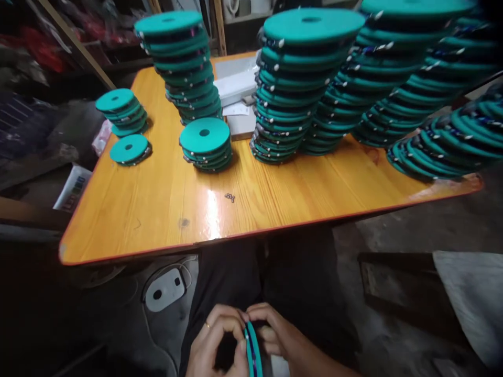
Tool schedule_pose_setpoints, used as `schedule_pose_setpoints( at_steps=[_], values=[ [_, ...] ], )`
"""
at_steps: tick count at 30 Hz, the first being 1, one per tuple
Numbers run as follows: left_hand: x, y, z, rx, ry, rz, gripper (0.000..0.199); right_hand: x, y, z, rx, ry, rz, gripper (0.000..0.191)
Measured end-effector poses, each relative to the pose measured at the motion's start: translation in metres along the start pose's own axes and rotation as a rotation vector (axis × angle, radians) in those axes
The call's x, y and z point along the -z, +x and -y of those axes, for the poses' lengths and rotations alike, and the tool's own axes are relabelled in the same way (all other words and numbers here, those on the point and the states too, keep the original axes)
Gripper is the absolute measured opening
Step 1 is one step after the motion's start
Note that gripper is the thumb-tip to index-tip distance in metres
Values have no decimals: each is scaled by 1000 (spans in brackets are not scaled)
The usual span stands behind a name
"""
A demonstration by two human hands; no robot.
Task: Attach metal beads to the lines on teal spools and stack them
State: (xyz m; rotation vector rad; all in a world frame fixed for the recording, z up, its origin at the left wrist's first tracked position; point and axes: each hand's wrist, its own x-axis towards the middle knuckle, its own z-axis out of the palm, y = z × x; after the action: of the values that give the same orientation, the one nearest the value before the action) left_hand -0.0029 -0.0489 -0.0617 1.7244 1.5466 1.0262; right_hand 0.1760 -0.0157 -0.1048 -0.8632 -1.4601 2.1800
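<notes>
A green spool (254, 352), its rim turned toward the camera and dark line in its groove, is held upright above the lap at the bottom. My left hand (216, 340), with a ring on one finger, grips its left side with curled fingers. My right hand (277, 335) pinches its top edge and curls along the right side. The fingertips of both hands meet at the top of the spool. Any small item between them is hidden. On the table (157, 209) stands a short stack of similar green spools (205, 137), with a little pile of small metal pieces (230, 197) in front.
Tall leaning stacks of green spools (310, 31) fill the table's back and right. Smaller stacks (118, 102) stand at the left. A white box (239, 125) lies behind. A white device with a cable (165, 290) is below the table; a stool (404, 283) stands right.
</notes>
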Motion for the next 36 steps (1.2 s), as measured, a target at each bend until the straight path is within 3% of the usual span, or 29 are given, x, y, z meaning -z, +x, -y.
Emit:
schedule_pose_setpoints(
  at_steps=[2,4,6,7,9,13,20,30,36],
  values=[
    [-9,-15,7,73,-57,49,13,6,-7,9,-54,-173,16,62],
    [-13,-25,9,157,-126,94,13,14,-9,31,-50,-403,96,47],
    [-14,-30,7,226,-148,115,14,21,-6,54,12,-604,58,22],
    [-13,-31,6,246,-128,115,13,24,-2,63,55,-663,102,15],
    [-11,-32,2,254,-38,98,13,25,5,74,140,-715,175,16],
    [-9,-33,-3,247,71,71,12,26,16,72,203,-689,309,18],
    [-15,-41,-2,311,-23,106,11,33,26,66,375,-634,406,14],
    [-13,-40,-8,400,-123,120,13,30,25,48,536,-520,269,9],
    [-14,-38,-7,424,-242,157,11,29,20,47,466,-466,158,10]
  ],
)
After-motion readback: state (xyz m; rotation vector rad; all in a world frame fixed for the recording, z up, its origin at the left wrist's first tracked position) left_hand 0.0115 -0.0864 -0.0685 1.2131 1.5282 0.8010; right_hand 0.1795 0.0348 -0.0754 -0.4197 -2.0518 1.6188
